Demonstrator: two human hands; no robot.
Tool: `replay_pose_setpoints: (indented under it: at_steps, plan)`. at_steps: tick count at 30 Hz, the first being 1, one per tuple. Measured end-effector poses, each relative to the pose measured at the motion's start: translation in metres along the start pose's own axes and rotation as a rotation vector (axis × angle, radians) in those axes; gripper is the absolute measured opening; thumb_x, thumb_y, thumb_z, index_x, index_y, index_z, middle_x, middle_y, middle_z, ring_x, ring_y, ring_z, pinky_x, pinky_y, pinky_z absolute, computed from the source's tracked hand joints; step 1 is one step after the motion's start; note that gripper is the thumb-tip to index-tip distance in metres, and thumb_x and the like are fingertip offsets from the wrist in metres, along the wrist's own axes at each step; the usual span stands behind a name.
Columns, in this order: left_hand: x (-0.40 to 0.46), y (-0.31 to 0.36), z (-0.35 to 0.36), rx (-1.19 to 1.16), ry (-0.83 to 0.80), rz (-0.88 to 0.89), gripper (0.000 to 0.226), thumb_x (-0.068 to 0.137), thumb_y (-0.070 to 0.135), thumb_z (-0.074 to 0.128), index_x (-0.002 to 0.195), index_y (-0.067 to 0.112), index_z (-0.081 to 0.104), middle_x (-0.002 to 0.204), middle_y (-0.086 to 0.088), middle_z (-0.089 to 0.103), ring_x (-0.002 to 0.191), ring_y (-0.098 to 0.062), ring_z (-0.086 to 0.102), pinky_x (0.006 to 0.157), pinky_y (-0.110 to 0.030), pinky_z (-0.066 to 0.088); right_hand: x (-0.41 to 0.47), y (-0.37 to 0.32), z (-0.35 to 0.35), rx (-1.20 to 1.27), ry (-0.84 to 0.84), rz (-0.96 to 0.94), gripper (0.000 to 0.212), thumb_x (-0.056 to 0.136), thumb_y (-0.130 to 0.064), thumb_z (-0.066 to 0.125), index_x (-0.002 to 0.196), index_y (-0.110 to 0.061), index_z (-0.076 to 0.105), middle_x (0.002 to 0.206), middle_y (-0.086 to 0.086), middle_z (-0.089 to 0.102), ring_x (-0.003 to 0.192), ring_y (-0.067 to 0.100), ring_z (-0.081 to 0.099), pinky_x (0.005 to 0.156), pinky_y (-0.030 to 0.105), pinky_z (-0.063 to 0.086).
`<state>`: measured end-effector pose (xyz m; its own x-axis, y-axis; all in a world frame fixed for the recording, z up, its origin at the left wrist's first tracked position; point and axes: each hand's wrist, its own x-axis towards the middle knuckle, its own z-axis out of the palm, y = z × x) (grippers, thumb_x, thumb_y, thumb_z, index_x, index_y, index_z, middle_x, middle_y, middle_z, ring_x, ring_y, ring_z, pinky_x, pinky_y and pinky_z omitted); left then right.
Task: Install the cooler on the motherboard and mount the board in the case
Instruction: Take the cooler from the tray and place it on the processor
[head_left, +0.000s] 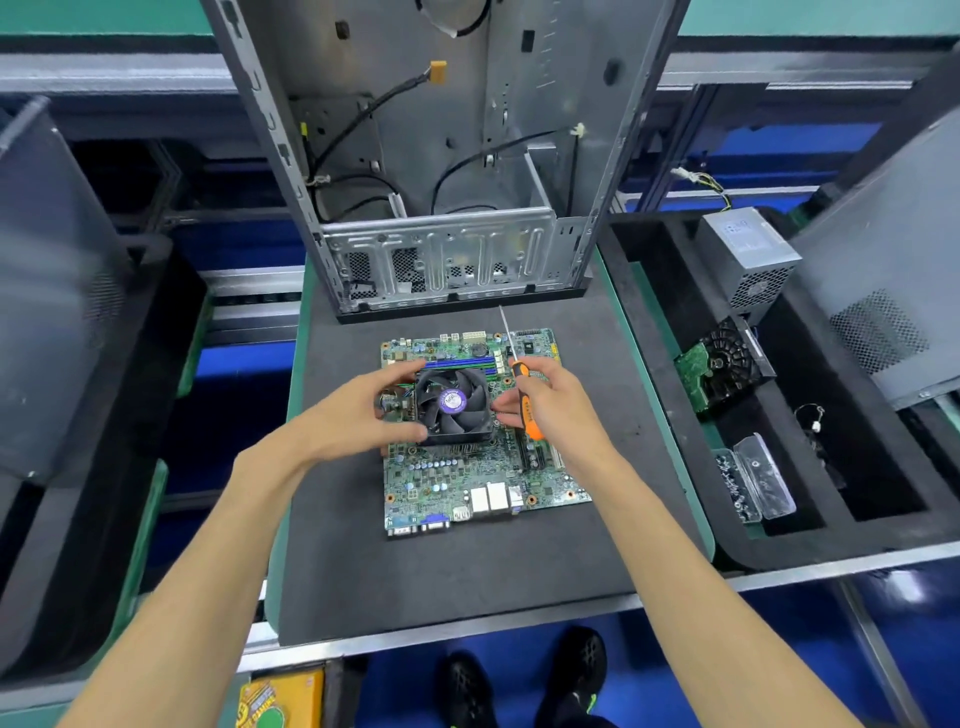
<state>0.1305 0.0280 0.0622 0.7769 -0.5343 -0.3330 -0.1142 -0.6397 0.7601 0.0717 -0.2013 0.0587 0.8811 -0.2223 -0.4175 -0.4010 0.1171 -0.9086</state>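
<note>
Currently: open case (441, 156) upright behind motherboard (467, 457), which lies flat on bench (467, 582). CPU cooler (453, 405) sits atop motherboard, toward its far half. Left hand (358, 410) grips cooler's left side; right hand (550, 400) touches right side, screwdriver (522, 384) pinched in curled fingers. Advice: square cooler over mounting holes, hold level, then tighten screws crosswise.

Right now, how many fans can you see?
2. The cooler fan sits on the motherboard between the hands. A second black fan lies in the right tray. Others may be hidden.
</note>
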Motion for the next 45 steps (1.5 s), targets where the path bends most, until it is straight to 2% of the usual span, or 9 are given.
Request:
replay_pose_setpoints:
  at_steps: [8, 13, 19, 22, 26, 30, 35, 41, 45]
  plan:
    - [0.004, -0.002, 0.003, 0.196, 0.071, 0.023, 0.097, 0.068, 0.037, 0.088, 0.15, 0.032, 0.036, 0.144, 0.005, 0.048, 0.118, -0.026, 0.052, 0.08, -0.008, 0.034, 0.0, 0.0, 0.003, 0.027, 0.014, 0.019, 0.033, 0.106, -0.004, 0.041, 0.137, -0.006, 0.051, 0.072, 0.009, 0.065, 0.083, 0.025, 0.069, 0.076, 0.03, 0.062]
    - [0.005, 0.007, -0.002, 0.236, 0.09, 0.005, 0.096, 0.061, 0.043, 0.091, 0.144, 0.03, 0.045, 0.132, 0.0, 0.058, 0.076, -0.004, 0.057, 0.085, -0.023, 0.042, -0.002, 0.001, 0.003, 0.029, 0.023, 0.016, 0.033, 0.105, -0.005, 0.041, 0.136, -0.007, 0.051, 0.073, 0.009, 0.067, 0.084, 0.025, 0.07, 0.076, 0.029, 0.062]
    - [0.005, 0.011, 0.0, 0.282, 0.079, 0.004, 0.097, 0.064, 0.041, 0.09, 0.147, 0.028, 0.042, 0.145, 0.0, 0.051, 0.096, -0.02, 0.063, 0.093, -0.024, 0.041, -0.002, -0.001, 0.003, 0.019, 0.017, 0.035, 0.029, 0.106, -0.007, 0.043, 0.133, -0.01, 0.052, 0.073, 0.009, 0.066, 0.075, 0.021, 0.067, 0.074, 0.034, 0.063]
    - [0.004, 0.006, -0.001, 0.252, 0.071, -0.007, 0.096, 0.064, 0.04, 0.09, 0.146, 0.028, 0.043, 0.14, -0.002, 0.053, 0.092, -0.014, 0.059, 0.096, -0.024, 0.04, -0.003, 0.001, 0.005, 0.0, 0.014, 0.035, 0.028, 0.106, -0.009, 0.043, 0.132, -0.013, 0.051, 0.071, 0.007, 0.067, 0.077, 0.02, 0.067, 0.074, 0.033, 0.063]
    - [0.0, 0.001, 0.004, 0.189, 0.085, -0.013, 0.096, 0.063, 0.037, 0.091, 0.145, 0.027, 0.043, 0.137, 0.0, 0.056, 0.125, -0.015, 0.052, 0.104, -0.028, 0.04, -0.002, 0.003, 0.005, -0.013, 0.013, 0.04, 0.031, 0.106, -0.007, 0.043, 0.135, -0.011, 0.051, 0.069, 0.006, 0.067, 0.078, 0.018, 0.069, 0.071, 0.03, 0.063]
    - [-0.002, -0.004, 0.009, 0.191, 0.086, -0.008, 0.097, 0.068, 0.037, 0.088, 0.15, 0.03, 0.035, 0.146, -0.002, 0.05, 0.134, -0.017, 0.045, 0.108, -0.029, 0.036, -0.004, 0.004, 0.003, -0.056, -0.001, 0.026, 0.037, 0.104, -0.007, 0.045, 0.14, -0.011, 0.05, 0.075, 0.007, 0.07, 0.087, 0.02, 0.071, 0.081, 0.035, 0.062]
    - [-0.002, 0.004, 0.016, 0.41, 0.17, 0.061, 0.1, 0.073, 0.063, 0.073, 0.153, 0.03, 0.026, 0.156, 0.005, 0.032, 0.143, -0.016, 0.028, 0.116, -0.044, 0.024, -0.011, -0.001, -0.004, -0.11, -0.001, -0.03, 0.035, 0.101, -0.006, 0.047, 0.134, -0.014, 0.054, 0.079, 0.007, 0.069, 0.069, 0.018, 0.066, 0.059, 0.031, 0.061]
    - [0.027, 0.028, 0.046, 0.472, 0.212, 0.221, 0.107, 0.067, 0.077, 0.064, 0.153, 0.028, 0.024, 0.153, 0.004, 0.037, 0.142, -0.016, 0.029, 0.116, -0.042, 0.02, -0.015, -0.011, -0.028, -0.543, 0.056, -0.126, 0.018, 0.095, -0.019, 0.052, 0.111, -0.026, 0.058, 0.073, -0.009, 0.074, 0.045, -0.001, 0.049, 0.048, 0.018, 0.038]
    - [0.036, 0.019, 0.066, 0.657, 0.242, 0.174, 0.105, 0.07, 0.081, 0.056, 0.154, 0.027, 0.021, 0.146, 0.006, 0.041, 0.136, -0.016, 0.034, 0.11, -0.041, 0.022, -0.013, -0.025, -0.045, -0.81, 0.052, -0.142, 0.013, 0.092, -0.031, 0.059, 0.102, -0.036, 0.067, 0.09, -0.005, 0.075, 0.053, 0.002, 0.057, 0.048, 0.02, 0.037]
